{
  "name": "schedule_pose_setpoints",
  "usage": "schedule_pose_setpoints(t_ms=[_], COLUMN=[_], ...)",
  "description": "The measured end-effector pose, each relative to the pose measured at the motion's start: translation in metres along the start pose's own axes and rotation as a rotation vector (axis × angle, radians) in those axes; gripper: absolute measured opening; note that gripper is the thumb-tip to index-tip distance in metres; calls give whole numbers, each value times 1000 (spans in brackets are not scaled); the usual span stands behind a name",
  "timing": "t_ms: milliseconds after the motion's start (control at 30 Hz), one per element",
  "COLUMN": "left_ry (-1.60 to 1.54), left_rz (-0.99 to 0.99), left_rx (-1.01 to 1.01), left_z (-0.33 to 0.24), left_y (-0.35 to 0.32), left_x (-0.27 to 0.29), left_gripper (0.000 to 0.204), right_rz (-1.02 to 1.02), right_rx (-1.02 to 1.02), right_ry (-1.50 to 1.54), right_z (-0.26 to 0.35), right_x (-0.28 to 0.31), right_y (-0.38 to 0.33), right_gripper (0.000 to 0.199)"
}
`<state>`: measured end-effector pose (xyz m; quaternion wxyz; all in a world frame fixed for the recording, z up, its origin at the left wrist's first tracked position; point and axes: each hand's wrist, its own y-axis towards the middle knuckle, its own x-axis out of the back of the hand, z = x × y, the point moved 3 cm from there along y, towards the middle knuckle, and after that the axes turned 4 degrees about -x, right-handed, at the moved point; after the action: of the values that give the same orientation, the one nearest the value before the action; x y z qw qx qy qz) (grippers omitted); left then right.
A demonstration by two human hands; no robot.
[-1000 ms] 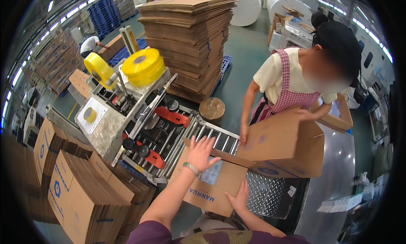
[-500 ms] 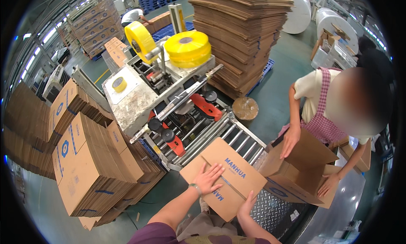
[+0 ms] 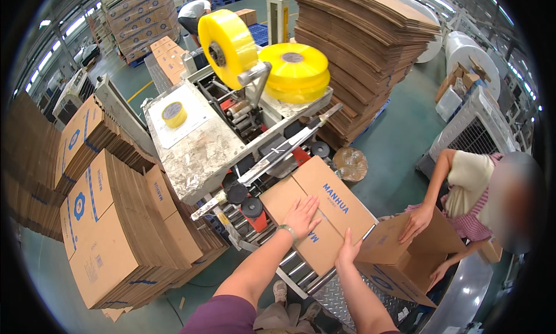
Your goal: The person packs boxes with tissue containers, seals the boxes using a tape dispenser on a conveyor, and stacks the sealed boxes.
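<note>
A cardboard box with its top flaps folded down lies on the roller conveyor, its far end at the taping machine. My left hand rests flat on its top, fingers spread across the flap seam. At its near right edge my right hand grips the box, thumb up by the top; the other fingers are partly hidden. Just right of it stands an open box, tilted. A co-worker's hands are on this box, one at a raised flap and one at its lower side.
Flat carton stacks stand at the left and behind the machine. Yellow tape rolls sit on the machine, with a smaller roll on its side plate. A metal table lies right; a patterned metal plate is below.
My hands have pushed the box forward and right, onto the rollers toward the taping machine. My view has shifted. The co-worker has leaned further right, still handling the open box.
</note>
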<state>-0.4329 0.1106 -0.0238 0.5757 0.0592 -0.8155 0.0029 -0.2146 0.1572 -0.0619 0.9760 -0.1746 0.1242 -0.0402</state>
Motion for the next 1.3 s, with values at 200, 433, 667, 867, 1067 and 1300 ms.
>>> schedule_pose_setpoints(t_ms=[200, 433, 667, 867, 1067, 1300], left_ry=[-31, -192, 641, 771, 654, 911], left_rz=[68, -287, -252, 99, -119, -605], left_rx=[179, 59, 583, 532, 572, 936], left_z=[49, 52, 90, 103, 100, 12], left_y=[9, -180, -459, -533, -592, -589], left_x=[30, 83, 239, 261, 262, 389], left_gripper=[66, 59, 49, 54, 59, 5], right_rz=[-17, 131, 592, 712, 839, 668], right_rx=[70, 415, -352, -680, -583, -451], right_ry=[-250, -686, -546, -734, -785, -666], right_z=[-17, -59, -39, -91, -65, -14], right_x=[-73, -75, -46, 47, 123, 246], right_y=[15, 113, 71, -31, -70, -39], right_gripper=[74, 80, 58, 50, 51, 22])
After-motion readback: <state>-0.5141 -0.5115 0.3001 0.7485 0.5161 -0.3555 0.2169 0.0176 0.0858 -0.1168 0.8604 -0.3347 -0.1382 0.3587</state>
